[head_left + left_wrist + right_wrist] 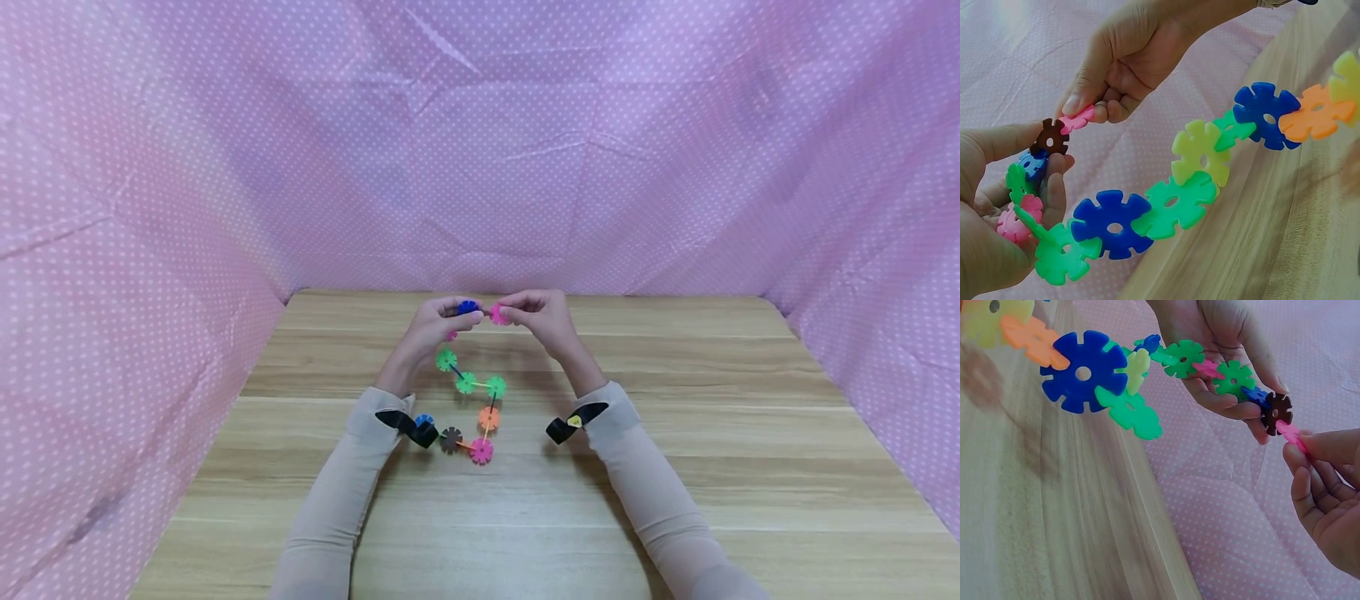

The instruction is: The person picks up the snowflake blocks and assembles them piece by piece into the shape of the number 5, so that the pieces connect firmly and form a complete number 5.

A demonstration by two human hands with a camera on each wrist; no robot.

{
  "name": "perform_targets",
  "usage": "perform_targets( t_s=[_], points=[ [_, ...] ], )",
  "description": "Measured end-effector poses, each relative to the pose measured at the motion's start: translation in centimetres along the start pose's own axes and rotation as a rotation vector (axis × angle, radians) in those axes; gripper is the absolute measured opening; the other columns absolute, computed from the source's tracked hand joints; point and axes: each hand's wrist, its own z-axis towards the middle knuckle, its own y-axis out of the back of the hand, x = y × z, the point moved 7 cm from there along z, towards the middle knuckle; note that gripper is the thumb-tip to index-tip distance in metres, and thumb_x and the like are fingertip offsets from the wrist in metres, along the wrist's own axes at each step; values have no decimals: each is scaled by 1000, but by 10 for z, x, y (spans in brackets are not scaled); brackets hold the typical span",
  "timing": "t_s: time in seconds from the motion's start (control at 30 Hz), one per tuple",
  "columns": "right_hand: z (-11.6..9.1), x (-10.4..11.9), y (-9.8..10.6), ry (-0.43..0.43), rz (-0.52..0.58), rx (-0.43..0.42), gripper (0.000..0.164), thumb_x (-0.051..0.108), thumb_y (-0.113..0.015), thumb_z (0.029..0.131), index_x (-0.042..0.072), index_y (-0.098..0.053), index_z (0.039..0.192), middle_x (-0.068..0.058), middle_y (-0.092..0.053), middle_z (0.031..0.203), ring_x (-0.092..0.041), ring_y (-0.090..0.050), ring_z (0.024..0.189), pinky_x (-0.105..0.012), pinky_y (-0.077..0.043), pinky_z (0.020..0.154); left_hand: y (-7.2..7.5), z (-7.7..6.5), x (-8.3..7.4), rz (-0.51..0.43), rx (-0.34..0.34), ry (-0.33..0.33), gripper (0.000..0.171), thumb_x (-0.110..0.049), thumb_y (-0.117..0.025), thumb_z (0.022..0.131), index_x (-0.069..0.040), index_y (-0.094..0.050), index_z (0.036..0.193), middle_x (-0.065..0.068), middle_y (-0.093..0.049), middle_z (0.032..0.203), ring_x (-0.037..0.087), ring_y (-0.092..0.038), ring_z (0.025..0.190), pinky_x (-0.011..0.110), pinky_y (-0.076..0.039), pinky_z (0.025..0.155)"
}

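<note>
My left hand [427, 329] grips the end of a chain of interlocked notched plastic discs, its thumb and fingertips at a brown disc [1054, 130]. Between thumb and fingers of my right hand [546, 318] is a pink disc [1290, 434], its edge meeting the brown one's edge. A blue disc [1034, 165], green discs and another pink disc [1015, 226] lie along the left palm. From there the chain hangs and bends over the table, with green [446, 360], orange [489, 418] and pink [482, 452] discs. The left wrist strap partly covers its lower end.
The wood-grain table [720, 467] extends around both forearms. Pink dotted cloth [495, 167] hangs behind it and along both sides. Black straps [577, 422] sit on both wrists over light sleeves.
</note>
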Motion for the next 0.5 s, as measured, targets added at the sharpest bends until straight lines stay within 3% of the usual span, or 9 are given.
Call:
perform_targets(
  t_s=[0.2,0.37,0.5],
  points=[
    [-1,0,-1,16,19,-12,17,0,-77,88,-13,-74,99,-20,-77,91,-8,-68,69,-20,-57,64,-1,0,-1,0,3,3,35,-29,-77,92,-7,-71,119,-2,-71,99,20,-63,96,30,-47,74],
    [-2,0,-3,24,17,0,17,-1,-76,89,-13,-73,100,-13,-79,91,-8,-69,71,-20,-58,66,-1,0,0,-8,7,0,35,-28,-78,92,-6,-71,118,-2,-71,98,22,-63,100,37,-49,84],
    [-1,-2,-2,7,22,21,18,2,-76,90,-11,-73,101,-3,-79,88,-10,-68,71,-22,-58,67,1,1,1,-4,16,-2,34,-29,-77,93,-6,-71,117,-3,-71,97,22,-63,98,34,-49,80]
  ],
)
